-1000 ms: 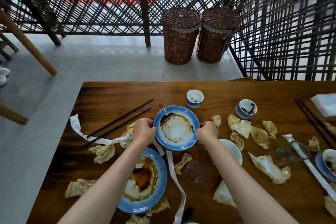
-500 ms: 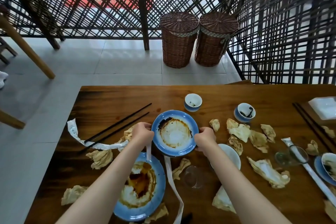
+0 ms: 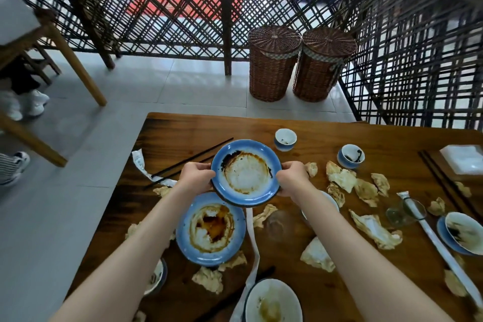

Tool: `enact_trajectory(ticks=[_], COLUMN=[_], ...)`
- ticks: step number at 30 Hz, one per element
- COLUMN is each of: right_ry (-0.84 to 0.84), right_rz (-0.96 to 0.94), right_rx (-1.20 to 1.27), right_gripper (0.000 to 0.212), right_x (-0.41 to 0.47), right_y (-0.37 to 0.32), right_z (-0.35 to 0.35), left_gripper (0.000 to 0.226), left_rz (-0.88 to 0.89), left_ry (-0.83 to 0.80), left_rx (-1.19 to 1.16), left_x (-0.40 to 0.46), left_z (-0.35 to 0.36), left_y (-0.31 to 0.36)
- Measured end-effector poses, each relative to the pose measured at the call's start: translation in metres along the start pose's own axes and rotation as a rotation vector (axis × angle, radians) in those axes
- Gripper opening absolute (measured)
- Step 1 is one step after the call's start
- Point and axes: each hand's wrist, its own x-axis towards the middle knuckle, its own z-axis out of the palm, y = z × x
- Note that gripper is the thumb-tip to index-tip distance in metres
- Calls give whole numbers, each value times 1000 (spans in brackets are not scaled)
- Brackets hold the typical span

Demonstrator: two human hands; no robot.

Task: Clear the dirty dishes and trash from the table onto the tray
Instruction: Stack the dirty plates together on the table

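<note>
Stained blue plate (image 3: 246, 172) is gripped at its rim by both hands.
L hand (image 3: 196, 176) and R hand (image 3: 292, 178) are curled on opposite edges; plate seems lifted clear of the table (image 3: 326, 138), above a second dirty plate (image 3: 210, 228). Crumpled napkins (image 3: 342, 178) are strewn to the right; the table's left edge is close by.

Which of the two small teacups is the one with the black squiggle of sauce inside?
Find the wicker baskets beyond the wooden table. Two small cups sit nearest them; take the right cup, beside the crumpled napkins. The left cup shows only specks.
</note>
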Motion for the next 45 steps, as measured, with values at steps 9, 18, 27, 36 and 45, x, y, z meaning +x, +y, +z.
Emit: enact_trajectory(ticks=[9, 18, 27, 36, 45], right_ry=[-83, -57, 26, 81, 103], right_rz=[-47, 78, 111, 43, 79], right_rx=[-42, -64, -84, -234, -335], right_gripper=[17, 33, 41, 36, 38], right_x=[-61, -89, -85, -82, -78], right_y=[29, 78, 89, 84, 76], right_z=[31, 78, 94, 102, 107], left_gripper=[17, 43, 47, 49, 51], left_rz=[-2, -171, -176, -115, -105], left_ry=[-5, 6, -28, -46, -48], left_rx=[-141, 144, 357, 413, 457], left_x=[-63, -65, -34, -19, -12], left_z=[-45, -69, -67, -64, -64], left_y=[-45, -95, -104, -109, -109])
